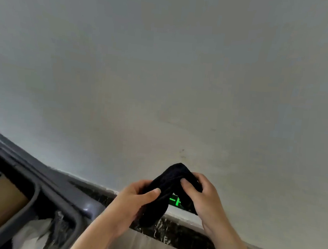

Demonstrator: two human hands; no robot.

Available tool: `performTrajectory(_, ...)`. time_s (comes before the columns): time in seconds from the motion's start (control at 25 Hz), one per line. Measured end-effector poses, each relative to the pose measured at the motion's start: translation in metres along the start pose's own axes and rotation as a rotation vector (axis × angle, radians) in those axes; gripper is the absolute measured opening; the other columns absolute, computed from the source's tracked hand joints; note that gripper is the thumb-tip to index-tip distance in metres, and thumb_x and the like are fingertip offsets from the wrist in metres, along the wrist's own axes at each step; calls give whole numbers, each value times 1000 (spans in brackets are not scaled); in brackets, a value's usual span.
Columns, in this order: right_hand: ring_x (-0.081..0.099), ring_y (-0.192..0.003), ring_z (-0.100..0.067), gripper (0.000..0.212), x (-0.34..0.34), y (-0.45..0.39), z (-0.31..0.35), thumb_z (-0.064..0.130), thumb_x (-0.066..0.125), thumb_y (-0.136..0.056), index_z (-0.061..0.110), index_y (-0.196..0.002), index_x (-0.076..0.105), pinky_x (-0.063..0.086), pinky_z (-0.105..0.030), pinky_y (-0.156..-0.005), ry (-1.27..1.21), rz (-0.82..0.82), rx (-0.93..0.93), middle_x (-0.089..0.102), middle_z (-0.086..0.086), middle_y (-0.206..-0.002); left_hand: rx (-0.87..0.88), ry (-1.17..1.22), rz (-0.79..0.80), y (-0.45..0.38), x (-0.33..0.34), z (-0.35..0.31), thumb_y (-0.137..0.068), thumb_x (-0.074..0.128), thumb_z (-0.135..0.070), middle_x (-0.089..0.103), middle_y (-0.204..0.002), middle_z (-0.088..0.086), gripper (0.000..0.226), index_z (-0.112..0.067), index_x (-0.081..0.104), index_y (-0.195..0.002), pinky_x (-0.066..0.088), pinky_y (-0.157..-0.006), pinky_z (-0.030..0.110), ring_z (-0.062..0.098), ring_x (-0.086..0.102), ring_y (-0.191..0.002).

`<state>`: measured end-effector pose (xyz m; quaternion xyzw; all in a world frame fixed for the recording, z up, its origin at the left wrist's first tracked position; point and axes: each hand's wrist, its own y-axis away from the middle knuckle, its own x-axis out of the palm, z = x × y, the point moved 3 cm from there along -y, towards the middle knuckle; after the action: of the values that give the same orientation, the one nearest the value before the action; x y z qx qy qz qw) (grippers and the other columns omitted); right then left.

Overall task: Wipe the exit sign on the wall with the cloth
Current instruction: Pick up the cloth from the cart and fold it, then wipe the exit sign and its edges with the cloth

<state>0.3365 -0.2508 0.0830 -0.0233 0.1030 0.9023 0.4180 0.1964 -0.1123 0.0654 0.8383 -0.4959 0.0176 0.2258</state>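
We're seeing a grey cart [41, 183] sitting left; our left hand [132, 199] and right hand [205, 197] are both gripping the dark cloth [168, 186], covering the green exit sign [175, 201] low on the wall [163, 74].

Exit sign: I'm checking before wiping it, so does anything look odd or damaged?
No damage is visible, but the exit sign sits low by the baseboard, mostly hidden behind the dark cloth held in both hands.

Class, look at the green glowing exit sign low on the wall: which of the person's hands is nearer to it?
Right. The right hand overlaps the exit sign's right end, gripping the cloth. The left hand holds the cloth's other end, further left of the sign.
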Motion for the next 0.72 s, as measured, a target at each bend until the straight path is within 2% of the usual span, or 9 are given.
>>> performTrajectory(0.12, 71, -79, -3, 5, -55, -7, -12, 45, 67, -83, 44, -88, 67, 59, -34, -74, -41, -129, 16, 74, 17, -88, -79, -83, 169, -31, 43, 6, -87, 74, -10, 77, -98, 11, 34, -8, 67, -121, 59, -72, 29, 27, 74, -87)
performTrajectory(0.24, 70, -79, -3, 6, -98, -15, -25, 43, 67, -84, 41, -89, 68, 57, -33, -75, -94, -208, 54, 74, 17, -87, -90, -173, 157, -61, 78, 15, -93, 68, -3, 74, -86, 11, 24, -4, 68, -117, 57, -63, 25, 20, 68, -71)
performTrajectory(0.32, 70, -79, -1, 11, -118, -19, -34, 44, 67, -84, 38, -93, 69, 56, -30, -72, -129, -227, 90, 74, 18, -87, -67, -218, 100, -79, 95, 19, -94, 68, -7, 76, -91, 11, 21, -5, 70, -114, 58, -70, 28, 22, 70, -76)
performTrajectory(0.4, 70, -77, -2, 12, -132, -24, -41, 45, 66, -83, 38, -93, 69, 54, -26, -66, -148, -241, 120, 74, 17, -86, -39, -226, 68, -94, 108, 21, -95, 67, -12, 78, -102, 11, 20, -7, 71, -114, 60, -83, 33, 25, 74, -92)
performTrajectory(0.48, 70, -73, -2, 12, -143, -31, -50, 47, 64, -83, 39, -90, 69, 53, -21, -60, -149, -244, 140, 74, 17, -85, -41, -145, 67, -106, 121, 25, -94, 66, -16, 78, -105, 13, 23, -5, 71, -114, 61, -79, 31, 26, 75, -98)
performTrajectory(0.56, 71, -72, -4, 12, -147, -39, -62, 48, 63, -85, 40, -87, 70, 54, -22, -59, -160, -236, 168, 75, 15, -84, -67, -39, 56, -117, 130, 32, -91, 66, -21, 77, -106, 16, 27, -4, 72, -111, 61, -73, 31, 31, 75, -96)
performTrajectory(0.72, 73, -85, -6, 20, -140, -49, -86, 45, 58, -90, 35, -90, 75, 58, -31, -77, -229, -180, 255, 78, 9, -92, -135, 121, 40, -134, 140, 52, -94, 62, -24, 74, -110, 21, 26, -8, 76, -108, 62, -75, 42, 36, 74, -93)
